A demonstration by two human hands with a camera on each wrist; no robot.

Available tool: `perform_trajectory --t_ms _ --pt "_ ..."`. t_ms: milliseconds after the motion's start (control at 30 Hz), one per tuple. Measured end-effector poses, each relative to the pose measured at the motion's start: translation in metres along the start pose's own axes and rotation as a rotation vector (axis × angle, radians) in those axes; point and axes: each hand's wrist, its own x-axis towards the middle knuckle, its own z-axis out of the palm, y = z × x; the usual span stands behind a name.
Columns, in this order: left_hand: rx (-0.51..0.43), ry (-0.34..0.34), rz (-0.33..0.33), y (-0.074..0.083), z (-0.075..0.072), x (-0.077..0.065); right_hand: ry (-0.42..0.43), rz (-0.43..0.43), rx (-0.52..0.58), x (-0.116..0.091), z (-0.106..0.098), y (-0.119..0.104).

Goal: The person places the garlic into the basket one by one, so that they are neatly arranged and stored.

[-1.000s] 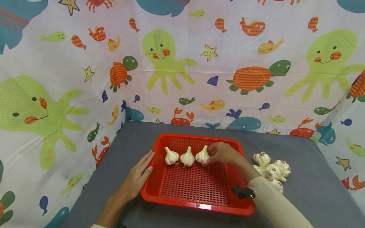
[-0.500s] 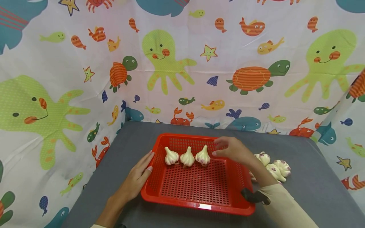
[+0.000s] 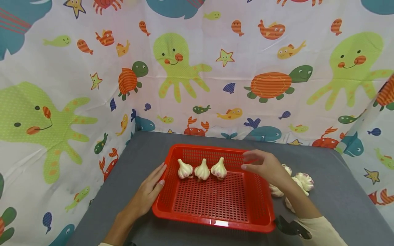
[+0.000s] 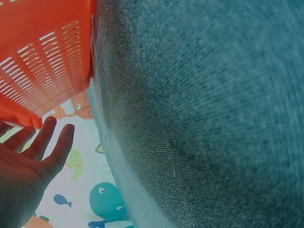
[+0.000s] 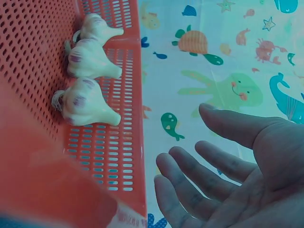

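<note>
Three garlic bulbs stand in a row along the far side of a red plastic basket [image 3: 212,223]: a left bulb [image 3: 185,169], a middle bulb [image 3: 202,170] and a right bulb [image 3: 219,169], stems up. My left hand [image 3: 147,191] rests its straight fingers against the basket's left rim; the left wrist view shows those fingertips at the rim too. Over the basket's right side hangs my right hand [image 3: 266,167], fingers loosely bent and apart with nothing between them. In the right wrist view the same right hand [image 5: 228,175] is empty, well apart from the nearest garlic bulb [image 5: 88,102].
Several more garlic bulbs [image 3: 304,181] lie in a pile on the grey tabletop [image 3: 332,205] right of the basket, partly hidden by my right forearm. A curtain [image 3: 215,112] printed with sea animals walls in the table's back and sides.
The right hand has let go of the right garlic bulb and moved right, away from it, toward the basket's right rim. The left hand stays at the left rim.
</note>
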Motion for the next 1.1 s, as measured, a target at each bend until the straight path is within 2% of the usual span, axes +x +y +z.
perform_trajectory --t_ms 233,633,1100 --pt "-0.008 0.000 0.002 0.000 0.001 0.000 0.055 0.041 0.050 -0.020 -0.006 0.013" --pt "-0.027 -0.001 0.004 0.000 0.001 0.001 0.167 0.040 0.084 -0.050 -0.020 0.047" --pt "-0.005 0.007 0.006 0.001 0.001 0.000 0.229 0.246 0.174 -0.081 -0.033 0.090"
